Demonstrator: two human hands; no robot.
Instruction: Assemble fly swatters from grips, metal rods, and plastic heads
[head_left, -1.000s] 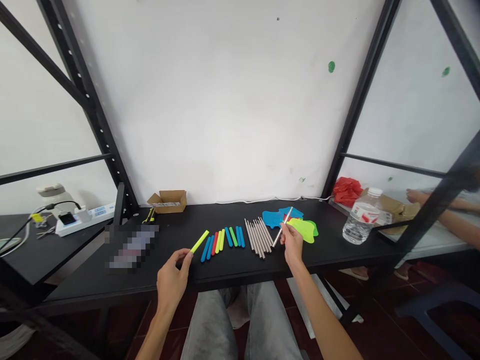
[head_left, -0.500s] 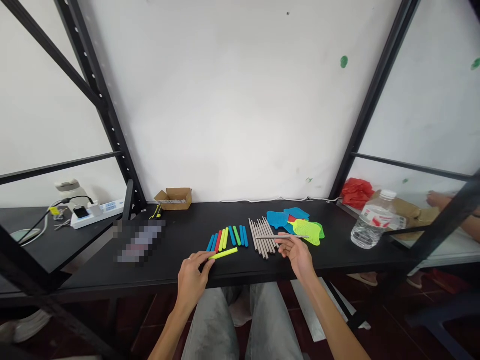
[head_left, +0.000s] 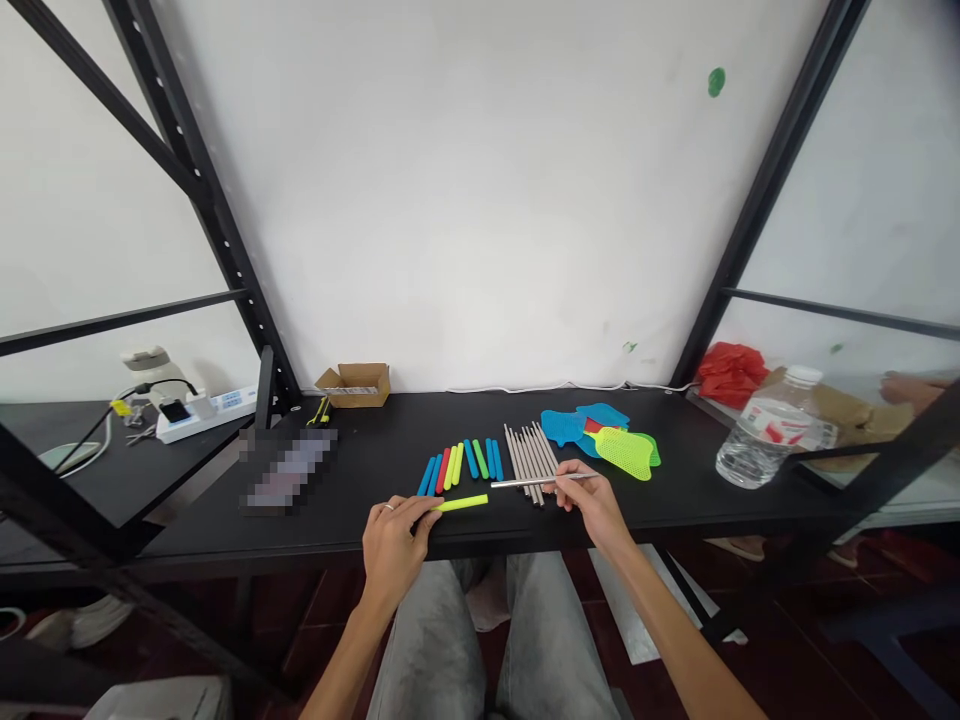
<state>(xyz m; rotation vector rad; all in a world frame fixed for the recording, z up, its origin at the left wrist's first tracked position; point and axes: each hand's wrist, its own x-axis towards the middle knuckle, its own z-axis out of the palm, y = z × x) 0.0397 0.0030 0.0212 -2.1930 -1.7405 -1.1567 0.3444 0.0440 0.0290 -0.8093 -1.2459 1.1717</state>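
Note:
Between its fingers my left hand (head_left: 397, 535) grips a yellow plastic handle (head_left: 465, 503), its free end pointing right. My right hand (head_left: 589, 498) pinches a thin metal rod (head_left: 517, 483) whose left end is close to the handle's right end, with a small gap. Behind the handle lies a row of blue, red, yellow and green handles (head_left: 459, 465). A bundle of metal rods (head_left: 529, 455) rests just behind my right hand. To its right are fly swatter heads (head_left: 624, 452) in yellow, blue, green and red, overlapping in a pile.
A clear water bottle (head_left: 769, 430) stands at the right by a red plastic bag (head_left: 731, 375). At the back left is a small open cardboard box (head_left: 358, 388). A power strip (head_left: 214, 412) lies farther left. Black shelf posts rise on both sides. Another person's hand (head_left: 911, 388) shows at far right.
The rod in my right hand has moved left and lower, bringing its end close to the yellow handle. My left hand still holds the handle. The whole view has shifted slightly.

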